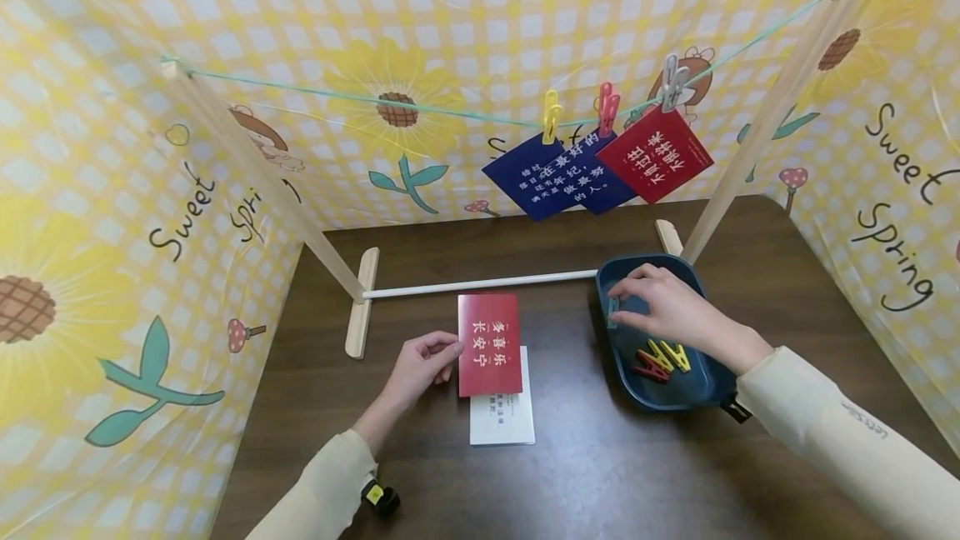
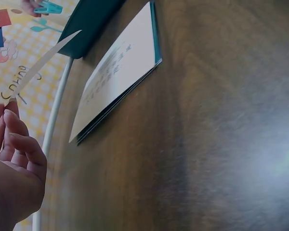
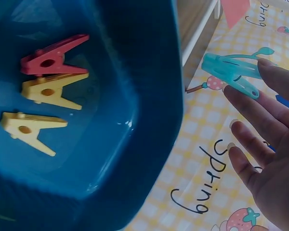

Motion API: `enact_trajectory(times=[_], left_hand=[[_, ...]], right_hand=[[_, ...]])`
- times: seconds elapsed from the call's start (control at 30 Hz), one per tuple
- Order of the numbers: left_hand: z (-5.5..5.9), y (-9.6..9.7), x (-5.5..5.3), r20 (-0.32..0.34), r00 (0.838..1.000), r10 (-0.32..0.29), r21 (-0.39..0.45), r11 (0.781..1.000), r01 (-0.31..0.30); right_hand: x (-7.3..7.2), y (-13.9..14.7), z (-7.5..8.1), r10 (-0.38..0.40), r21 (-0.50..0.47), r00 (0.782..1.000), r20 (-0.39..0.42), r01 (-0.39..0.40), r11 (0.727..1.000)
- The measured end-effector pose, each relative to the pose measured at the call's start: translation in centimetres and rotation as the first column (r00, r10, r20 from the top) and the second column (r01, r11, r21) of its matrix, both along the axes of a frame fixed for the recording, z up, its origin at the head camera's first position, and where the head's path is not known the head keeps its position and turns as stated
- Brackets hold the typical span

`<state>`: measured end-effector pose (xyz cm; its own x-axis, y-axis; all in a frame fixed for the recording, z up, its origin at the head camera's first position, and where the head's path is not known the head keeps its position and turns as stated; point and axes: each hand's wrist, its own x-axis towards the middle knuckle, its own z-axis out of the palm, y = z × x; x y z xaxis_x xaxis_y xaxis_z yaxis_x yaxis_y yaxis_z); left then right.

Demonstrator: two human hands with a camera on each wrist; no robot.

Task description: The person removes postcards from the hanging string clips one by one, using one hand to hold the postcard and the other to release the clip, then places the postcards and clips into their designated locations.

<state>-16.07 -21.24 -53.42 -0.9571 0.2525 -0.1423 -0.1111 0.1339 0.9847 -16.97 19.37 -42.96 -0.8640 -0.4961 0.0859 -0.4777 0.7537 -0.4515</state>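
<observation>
My left hand (image 1: 422, 365) pinches the left edge of a red card (image 1: 489, 346) with white lettering, held above the table. Under it, partly covered, lies a small stack of cards with a white one (image 1: 502, 430) on top. Over the blue plastic basket (image 1: 633, 397) my right hand (image 1: 678, 307) pinches a teal clothespin (image 3: 221, 67) between thumb and fingers. In the right wrist view, a red clothespin (image 3: 53, 57) and two yellow clothespins (image 3: 31, 129) lie on the basket's bottom.
A green string (image 1: 337, 95) spans two wooden posts (image 1: 772, 123). From it hang two blue cards (image 1: 528, 190) and a red card (image 1: 660, 161), clipped by yellow, red and grey clothespins (image 1: 672, 83). A white rod (image 1: 480, 283) joins the posts low down. A patterned cloth surrounds the table.
</observation>
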Motion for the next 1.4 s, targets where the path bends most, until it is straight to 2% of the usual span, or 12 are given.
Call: enact_trajectory(times=[0.23, 0.43, 0.7, 0.9, 1.1, 1.4], left_hand=[[-0.8, -0.1, 0.6, 0.033, 0.999, 0.006, -0.022, 1.0, -0.005], [-1.0, -0.2, 0.8, 0.065, 0.998, 0.015, -0.019, 1.0, -0.014], [-1.3, -0.5, 1.3, 0.121, 0.992, -0.03, -0.044, 0.998, 0.036], [-2.0, -0.5, 1.8, 0.146, 0.987, -0.068, -0.073, 0.994, 0.079], [-2.3, -0.5, 1.9, 0.144, 0.986, -0.084, -0.1, 0.99, 0.099], [-2.2, -0.6, 2.1, 0.123, 0.986, -0.113, -0.148, 0.98, 0.13]], right_hand=[[0.4, 0.6, -0.8, 0.002, 0.001, 1.0, 0.009, -0.002, 1.0], [0.8, 0.9, -1.5, -0.008, -0.003, 0.999, 0.037, 0.008, 1.0], [1.1, 1.1, -2.5, -0.018, 0.012, 0.999, 0.037, 0.017, 1.0], [1.3, 1.4, -3.0, -0.021, 0.014, 0.998, 0.053, 0.021, 1.0], [1.2, 1.6, -2.7, -0.026, 0.005, 0.999, 0.025, 0.026, 1.0], [1.4, 1.9, -3.2, -0.022, 0.017, 0.999, 0.048, 0.021, 1.0]])
